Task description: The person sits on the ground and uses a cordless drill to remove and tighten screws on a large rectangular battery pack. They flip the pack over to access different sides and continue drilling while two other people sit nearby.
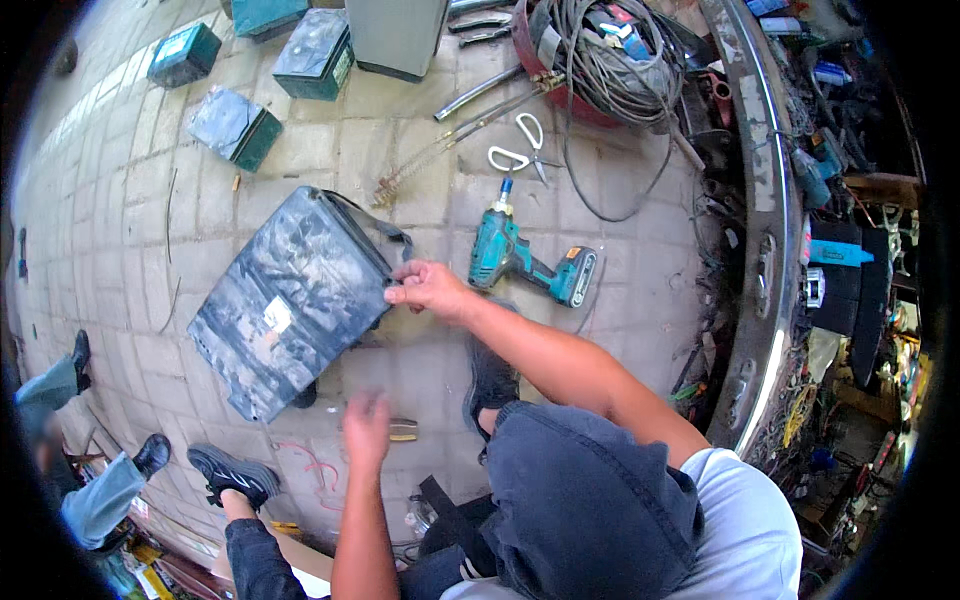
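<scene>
A dusty black box with a white label lies at an angle on the paving. My right hand is closed at its right corner, thumb and fingers pinched on the edge; whether something small is also between them is hidden. A dark strap runs along the box's upper right side. My left hand hovers in front of the box, smeared by motion, so its fingers cannot be read. Beside it lies a yellow-handled hand tool. Just beyond my right forearm rests a teal cordless drill with a blue-tipped bit.
White-handled scissors lie past the drill. A red tub holds coiled cable. Several dusty green batteries stand at the far left. A metal rail and cluttered shelves border the right. Another person's legs are at left.
</scene>
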Demonstrator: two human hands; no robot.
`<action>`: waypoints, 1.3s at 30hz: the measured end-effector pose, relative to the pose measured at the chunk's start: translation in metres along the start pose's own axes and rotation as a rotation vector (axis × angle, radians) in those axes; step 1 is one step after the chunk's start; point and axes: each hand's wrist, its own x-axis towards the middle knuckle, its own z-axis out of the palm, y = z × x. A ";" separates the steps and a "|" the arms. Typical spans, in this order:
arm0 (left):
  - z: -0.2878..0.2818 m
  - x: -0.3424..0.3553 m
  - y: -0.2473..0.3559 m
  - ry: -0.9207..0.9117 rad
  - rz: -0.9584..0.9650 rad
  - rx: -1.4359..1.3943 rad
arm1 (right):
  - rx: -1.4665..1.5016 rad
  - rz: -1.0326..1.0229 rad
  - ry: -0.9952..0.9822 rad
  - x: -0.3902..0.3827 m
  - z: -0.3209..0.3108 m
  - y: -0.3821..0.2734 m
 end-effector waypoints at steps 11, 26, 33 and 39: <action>0.055 -0.073 -0.025 -0.315 0.212 0.430 | -0.164 0.005 -0.074 0.014 -0.009 -0.008; 0.047 -0.140 -0.071 -1.062 -0.483 0.142 | -0.130 -0.008 -0.109 0.012 -0.006 -0.008; 0.090 -0.150 -0.054 -0.999 -0.564 0.005 | -0.053 0.032 -0.100 0.000 -0.006 -0.014; 0.128 -0.149 -0.017 -0.963 -0.420 -0.077 | -0.008 0.099 -0.255 0.009 -0.017 -0.014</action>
